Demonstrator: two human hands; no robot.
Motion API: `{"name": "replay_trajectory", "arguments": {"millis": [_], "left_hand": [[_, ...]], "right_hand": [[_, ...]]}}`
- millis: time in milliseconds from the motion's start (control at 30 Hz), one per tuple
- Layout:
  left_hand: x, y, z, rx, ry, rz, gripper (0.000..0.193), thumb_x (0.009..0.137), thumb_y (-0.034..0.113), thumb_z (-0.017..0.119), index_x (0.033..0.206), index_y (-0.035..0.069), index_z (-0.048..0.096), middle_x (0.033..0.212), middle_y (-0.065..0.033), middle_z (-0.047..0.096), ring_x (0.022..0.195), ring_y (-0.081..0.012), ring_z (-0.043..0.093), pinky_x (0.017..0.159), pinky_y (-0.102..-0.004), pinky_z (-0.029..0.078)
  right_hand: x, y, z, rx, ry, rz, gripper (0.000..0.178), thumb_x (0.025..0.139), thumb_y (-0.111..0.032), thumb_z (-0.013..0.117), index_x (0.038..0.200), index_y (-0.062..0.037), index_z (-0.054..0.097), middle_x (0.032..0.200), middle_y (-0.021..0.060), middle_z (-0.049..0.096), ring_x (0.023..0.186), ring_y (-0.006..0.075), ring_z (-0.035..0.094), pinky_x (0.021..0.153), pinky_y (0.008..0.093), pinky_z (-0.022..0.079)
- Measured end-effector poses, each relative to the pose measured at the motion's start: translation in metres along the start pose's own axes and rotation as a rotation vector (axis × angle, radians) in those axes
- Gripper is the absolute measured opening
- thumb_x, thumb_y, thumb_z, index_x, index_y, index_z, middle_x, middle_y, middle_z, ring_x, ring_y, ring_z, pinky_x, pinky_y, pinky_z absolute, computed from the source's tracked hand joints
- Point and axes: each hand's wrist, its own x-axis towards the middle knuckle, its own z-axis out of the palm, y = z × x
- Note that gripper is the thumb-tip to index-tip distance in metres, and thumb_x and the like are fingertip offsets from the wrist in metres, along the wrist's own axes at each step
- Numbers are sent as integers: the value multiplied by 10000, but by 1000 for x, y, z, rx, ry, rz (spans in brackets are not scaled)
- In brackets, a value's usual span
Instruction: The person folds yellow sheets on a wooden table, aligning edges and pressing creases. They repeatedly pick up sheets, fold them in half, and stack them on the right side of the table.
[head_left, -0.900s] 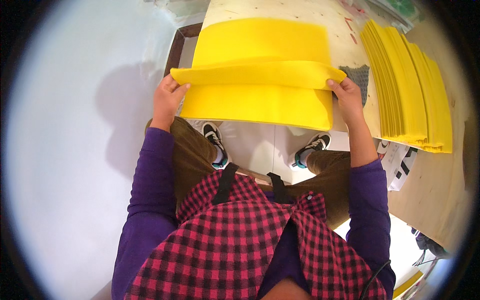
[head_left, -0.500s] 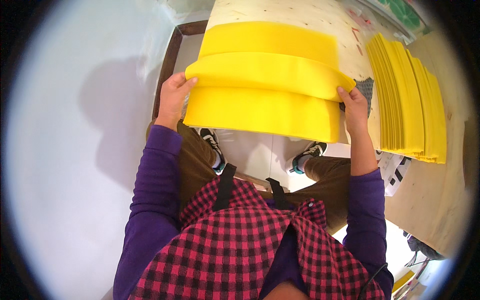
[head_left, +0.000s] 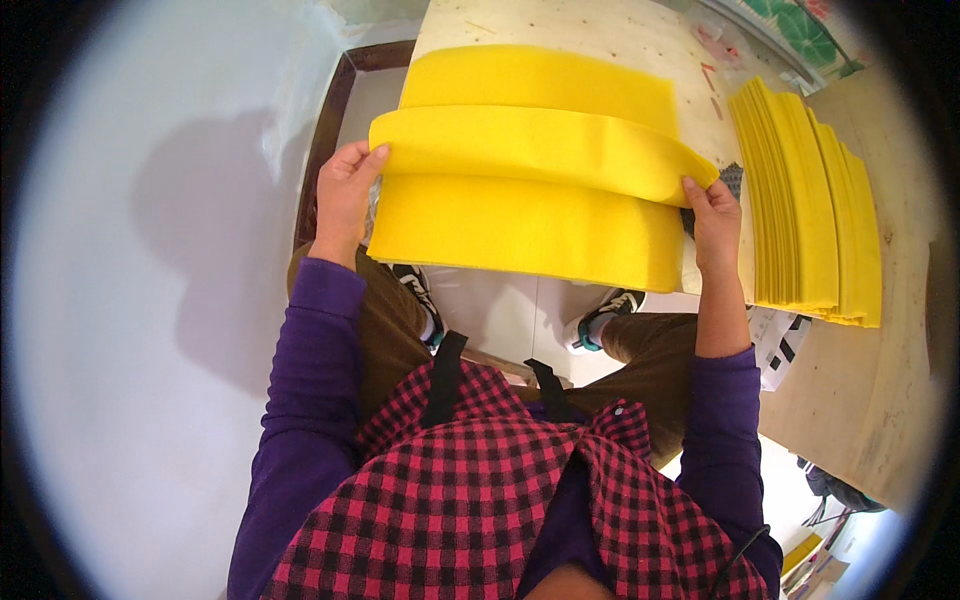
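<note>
Between my two hands a yellow felt-like sheet [head_left: 530,145] is stretched, its near part lifted and bent into a wide fold. My left hand [head_left: 345,190] pinches its left end, thumb on top. On the other side my right hand [head_left: 714,220] grips the right end between thumb and fingers. Below and beyond the fold lies more yellow material [head_left: 520,230], its near part hanging at the table's front edge. Whether this is the same sheet or another one under it, I cannot tell.
A pale wooden table [head_left: 560,22] bears the material. At the right stands a stack of folded yellow sheets [head_left: 790,200], with a grey textured piece [head_left: 732,180] near my right hand. A white wall [head_left: 120,300] rises close on the left. My shoes [head_left: 600,325] show beneath.
Both hands keep their grip on the sheet. The right end has shifted slightly to the right with my right hand. The whole view has moved a little.
</note>
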Motion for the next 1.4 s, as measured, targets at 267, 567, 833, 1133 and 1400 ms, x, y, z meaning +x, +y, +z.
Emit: {"name": "replay_trajectory", "arguments": {"millis": [267,567,833,1133,1400], "left_hand": [[2,-6,-3,55,-10,7,100,929,95,603,982,15,634,909,-23,677,794,-80,609,747,-220,478],[3,-5,3,-28,-12,-55,185,923,88,605,1067,-27,623,964,-54,678,851,-116,625,798,-255,485],[3,-6,1,0,-32,-72,181,927,68,592,1075,-32,618,1009,-74,682,877,-127,635,810,-266,491],[6,-1,8,105,-2,-126,135,933,66,579,1017,-31,623,947,-64,684,819,-114,631,751,-261,500],[6,-1,9,110,-7,-142,162,943,107,572,1027,-21,624,944,-53,677,816,-109,622,743,-253,492]], "right_hand": [[3,7,5,-34,1,-50,201,918,-79,623,1091,19,653,972,23,683,841,85,597,767,239,475],[8,3,9,-175,-18,68,194,931,-114,610,1070,18,642,937,16,670,800,79,586,724,234,461],[8,-10,14,-133,21,20,224,929,-160,608,1037,32,648,890,16,664,753,74,567,699,243,457],[3,3,3,-149,7,77,212,916,-159,625,1017,27,646,865,14,666,734,75,569,674,242,456],[3,5,-1,-302,-30,93,204,931,-134,598,1045,31,632,913,23,668,797,76,587,731,228,453]]}}
